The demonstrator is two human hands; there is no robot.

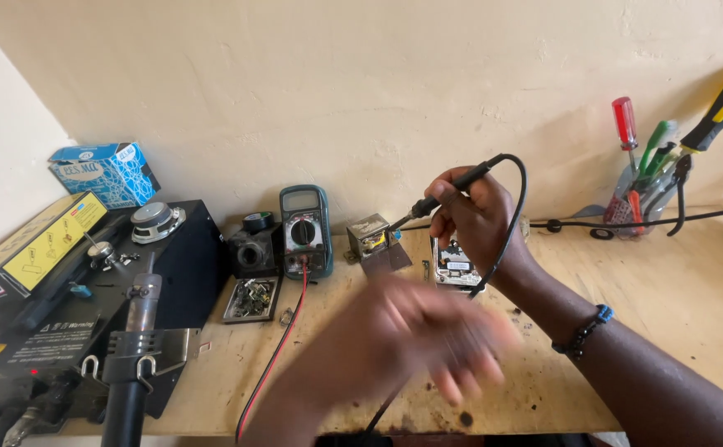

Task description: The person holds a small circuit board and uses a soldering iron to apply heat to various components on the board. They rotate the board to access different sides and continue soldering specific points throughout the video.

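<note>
My right hand [471, 217] grips a black soldering iron [448, 189] like a pen, its tip pointing left at a small metal stand with a sponge [374, 240]. The iron's black cord [517, 199] loops over my wrist. Just under that hand lies a small circuit board [456, 266] on the wooden bench [676, 290]. My left hand [432, 331] hovers blurred over the front of the bench, fingers spread, holding nothing.
A green multimeter [305, 230] with a red lead [283, 339] stands at the back. A black rework station [88, 306] with a hot-air handle [134, 348] fills the left side. A tray of small parts [252, 298] lies beside it. A cup of screwdrivers [647, 186] stands at the far right.
</note>
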